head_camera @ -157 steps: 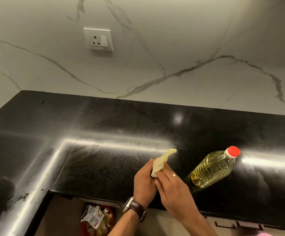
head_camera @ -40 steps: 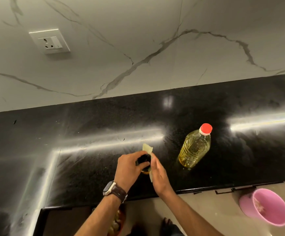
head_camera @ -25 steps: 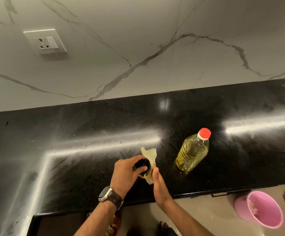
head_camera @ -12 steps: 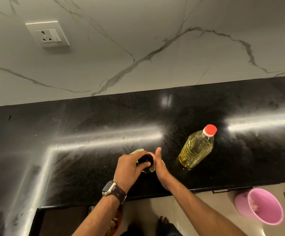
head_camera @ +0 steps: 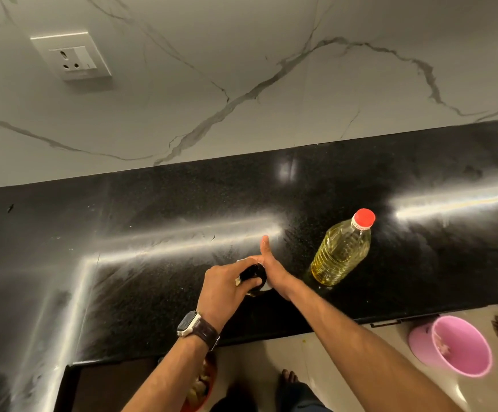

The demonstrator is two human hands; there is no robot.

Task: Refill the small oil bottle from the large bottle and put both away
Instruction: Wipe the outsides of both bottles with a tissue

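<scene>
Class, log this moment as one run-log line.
left hand: grips small bottle | right hand: on its side, thumb up | large bottle: capped, upright on counter

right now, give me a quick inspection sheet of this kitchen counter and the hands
surface: black counter, glossy, streaked with glare
job's things: large oil bottle upright, red cap on; small bottle with dark cap between the hands
clutter: pale cloth at the small bottle
hands: left hand grips small bottle's cap; right hand against its side, thumb up
cables: nothing seen
surroundings: wall socket; pink bucket on floor
</scene>
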